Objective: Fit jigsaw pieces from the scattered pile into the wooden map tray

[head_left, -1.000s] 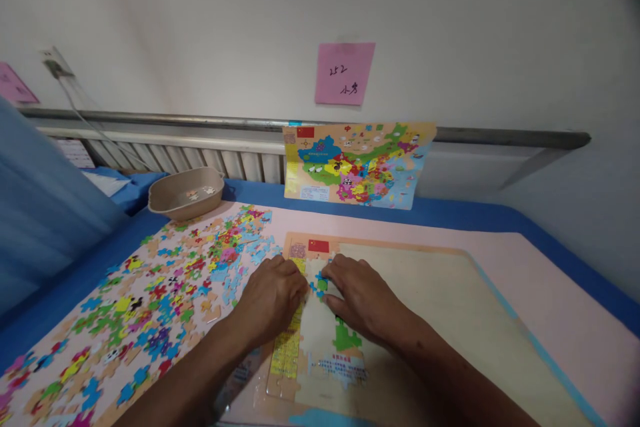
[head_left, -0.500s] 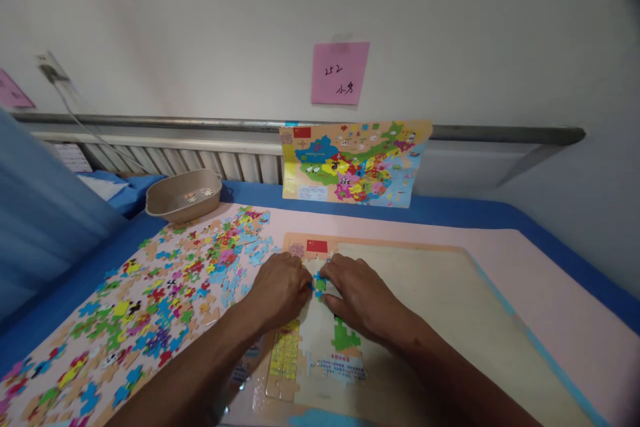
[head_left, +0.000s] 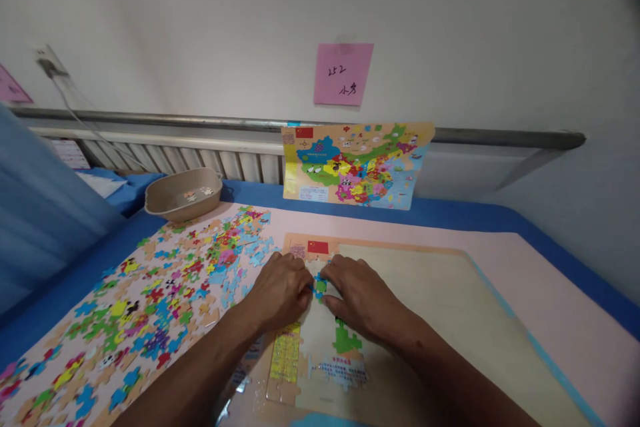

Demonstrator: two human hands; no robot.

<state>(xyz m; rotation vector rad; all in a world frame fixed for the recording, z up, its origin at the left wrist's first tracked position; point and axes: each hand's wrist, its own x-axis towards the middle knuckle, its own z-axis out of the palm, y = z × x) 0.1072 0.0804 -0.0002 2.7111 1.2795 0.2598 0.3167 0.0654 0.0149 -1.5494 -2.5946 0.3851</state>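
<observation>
Edging rightward, the left hand [head_left: 284,290] sits closer to the right hand [head_left: 363,297] than a second ago, its fingers tightly curled; I cannot tell what it grips. The right holds thumb and forefinger parted around knobbed blue-green puzzle pieces [head_left: 321,287], lying toward ten o'clock from the middle of the smooth, cream board [head_left: 425,320].

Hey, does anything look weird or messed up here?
Nothing looks broken that I can see. One slightly odd thing: a few small pieces sit inside the brown basin, apart from the loose puzzle pieces scattered over the pink sheet.
</observation>
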